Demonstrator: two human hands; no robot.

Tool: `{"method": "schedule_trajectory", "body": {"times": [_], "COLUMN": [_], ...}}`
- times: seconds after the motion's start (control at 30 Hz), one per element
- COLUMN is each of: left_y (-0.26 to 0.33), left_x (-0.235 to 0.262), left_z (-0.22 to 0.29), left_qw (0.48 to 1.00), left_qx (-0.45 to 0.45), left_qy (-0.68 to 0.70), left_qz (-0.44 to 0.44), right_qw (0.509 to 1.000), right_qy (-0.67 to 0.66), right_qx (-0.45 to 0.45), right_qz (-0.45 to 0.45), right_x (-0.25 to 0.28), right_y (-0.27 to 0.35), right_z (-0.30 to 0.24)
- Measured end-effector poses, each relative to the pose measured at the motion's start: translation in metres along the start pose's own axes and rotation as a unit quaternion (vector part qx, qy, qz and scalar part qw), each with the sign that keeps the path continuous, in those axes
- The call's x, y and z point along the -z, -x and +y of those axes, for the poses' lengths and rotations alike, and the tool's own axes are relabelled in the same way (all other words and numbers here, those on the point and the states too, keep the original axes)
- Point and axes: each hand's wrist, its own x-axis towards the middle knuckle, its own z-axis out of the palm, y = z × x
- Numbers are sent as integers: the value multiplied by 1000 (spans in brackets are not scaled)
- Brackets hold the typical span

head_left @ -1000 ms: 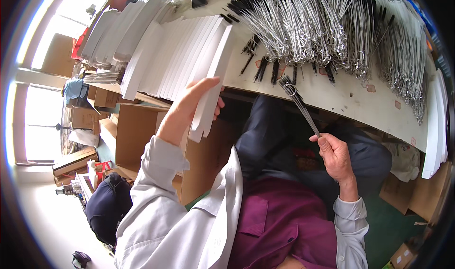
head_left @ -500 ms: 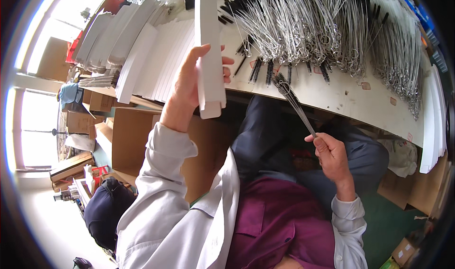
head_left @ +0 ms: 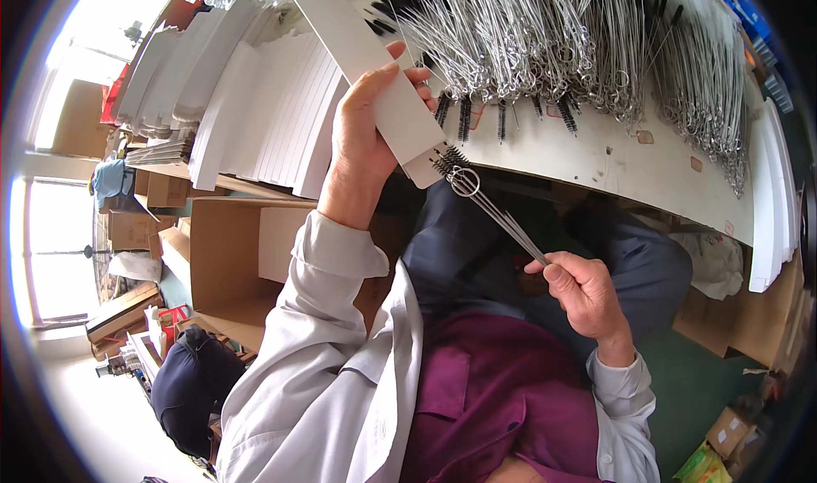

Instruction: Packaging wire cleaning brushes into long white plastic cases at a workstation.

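Observation:
My left hand point(head_left: 368, 121) is closed around a long, narrow white cardboard box point(head_left: 374, 74), tilted so its lower end points toward my right hand. A flap hangs at that lower end. My right hand point(head_left: 587, 296) pinches the wire ends of a small bunch of black-bristled wire brushes point(head_left: 502, 215). Their bristle tips, with a wire ring beside them, are at the box's lower end; whether any tip is inside the box I cannot tell. Large heaps of similar wire brushes point(head_left: 528, 49) with looped ends lie on the table beyond.
Rows of flat white boxes point(head_left: 277, 108) lie at the left of the table point(head_left: 587, 164). More white boxes point(head_left: 773, 202) stand at its right edge. A large open brown carton point(head_left: 223, 253) is on my left, and a dark covered object point(head_left: 191, 381) sits lower left.
The white box has tilted, its top swinging left and its lower end moving right. My right hand has brought the brushes up and left to the box's lower end.

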Motion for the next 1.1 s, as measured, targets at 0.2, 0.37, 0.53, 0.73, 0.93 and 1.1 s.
{"method": "schedule_trajectory", "body": {"times": [0.2, 0.37, 0.53, 0.73, 0.93, 1.1], "left_y": [3, 15, 16, 28, 47, 61], "left_x": [-7, -20, -20, -31, -48, -56], "left_z": [-7, -15, -21, -42, -78, -98], "left_qw": [999, 999, 998, 999, 996, 1000], "left_qx": [-10, 2, -8, -4, 39, 7], "left_qy": [48, 49, 59, 24, 66, 28], "left_qz": [-8, 11, 15, 34, 35, 3], "right_qw": [999, 995, 991, 984, 991, 998], "right_qy": [36, 99, 132, 176, 129, -44], "right_qx": [16, -6, 4, 15, -13, -27], "right_qz": [15, 21, 33, 39, 19, 26], "right_x": [-2, 3, 9, 11, 11, 7], "right_y": [-2, -4, -7, -17, -36, -59], "right_z": [9, 10, 5, -5, 1, 4]}}
